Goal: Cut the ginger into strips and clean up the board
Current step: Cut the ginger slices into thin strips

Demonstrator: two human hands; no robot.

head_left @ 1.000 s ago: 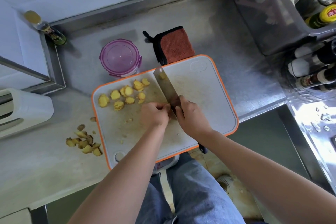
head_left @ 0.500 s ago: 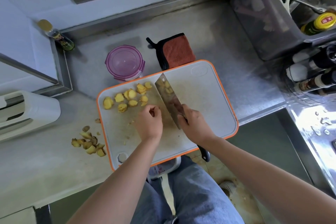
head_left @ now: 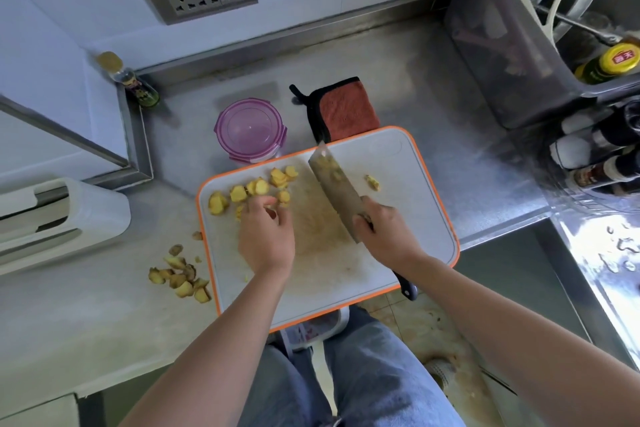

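The left hand (head_left: 266, 236) reaches in from six o'clock over the left half of the cutting board (head_left: 412, 163). It is palm down with the wrist straight and the fingers curled narrow, their tips down among the ginger slices (head_left: 254, 187). Whether they pinch a slice cannot be told. The yellow slices lie in a loose cluster at the board's ten to eleven o'clock, and one small ginger piece (head_left: 372, 182) lies apart at the board's one o'clock. The right hand (head_left: 388, 230) comes in from five o'clock, its fingers wrapped tight around the cleaver (head_left: 337, 192) where the handle meets the blade. The dark handle end shows below the wrist. The blade runs toward eleven o'clock across the middle of the board, tilted with its flat side showing and bits of ginger stuck to it. Ginger peel scraps (head_left: 180, 277) lie in a small heap on the counter at the board's eight o'clock, just off its orange rim. At the board's twelve o'clock stands a round purple container (head_left: 250, 130) with its clip lid on, touching the rim; what it holds cannot be made out. A rust-coloured cloth (head_left: 346, 111) lies to its right, partly under the board's far edge. At the frame's two o'clock sits a translucent grey bin (head_left: 502, 55) holding a white plastic frame, with a yellow-capped bottle (head_left: 613, 64) at its right.
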